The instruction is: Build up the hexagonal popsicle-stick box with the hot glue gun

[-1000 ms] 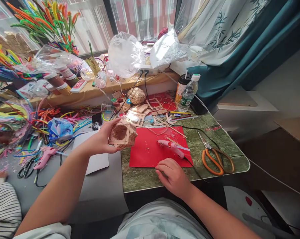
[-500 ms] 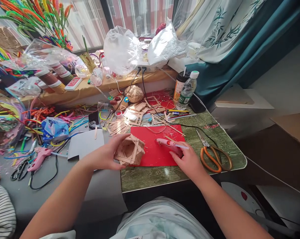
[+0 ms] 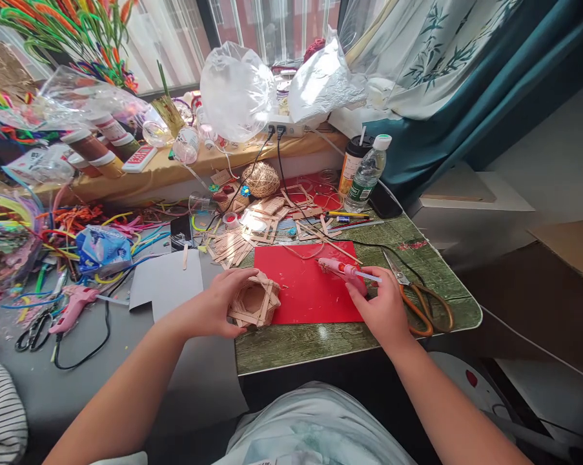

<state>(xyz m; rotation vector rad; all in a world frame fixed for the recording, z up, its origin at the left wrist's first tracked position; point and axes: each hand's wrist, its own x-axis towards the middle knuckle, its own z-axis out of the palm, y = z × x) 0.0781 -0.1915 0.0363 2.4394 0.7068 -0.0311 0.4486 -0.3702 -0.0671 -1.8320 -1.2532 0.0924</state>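
Observation:
My left hand [image 3: 218,303] is wrapped round the left side of a small six-sided holder built from stacked craft sticks [image 3: 265,303]. Its hollow opening faces up toward me, and it sits at the left front of a red sheet [image 3: 301,294]. Over the sheet's right side, my right hand [image 3: 382,310] grips a pink hot glue gun [image 3: 339,268], its nozzle pointing left. A pale glue stick [image 3: 368,276] pokes out of the gun's back end. Orange-handled scissors [image 3: 417,307] lie just right of this hand.
Loose craft sticks [image 3: 233,242] are heaped behind the sheet. A water bottle [image 3: 366,174] and a drink cup [image 3: 352,161] stand at the back right. Another pink glue gun [image 3: 75,310] lies on the left among pipe cleaners. A black cord [image 3: 368,245] crosses the table. A striped sleeve [image 3: 0,413] shows lower left.
My right hand has moved the glue gun to the right, away from the stick holder. The holder is slightly lower and turned a little in my left hand.

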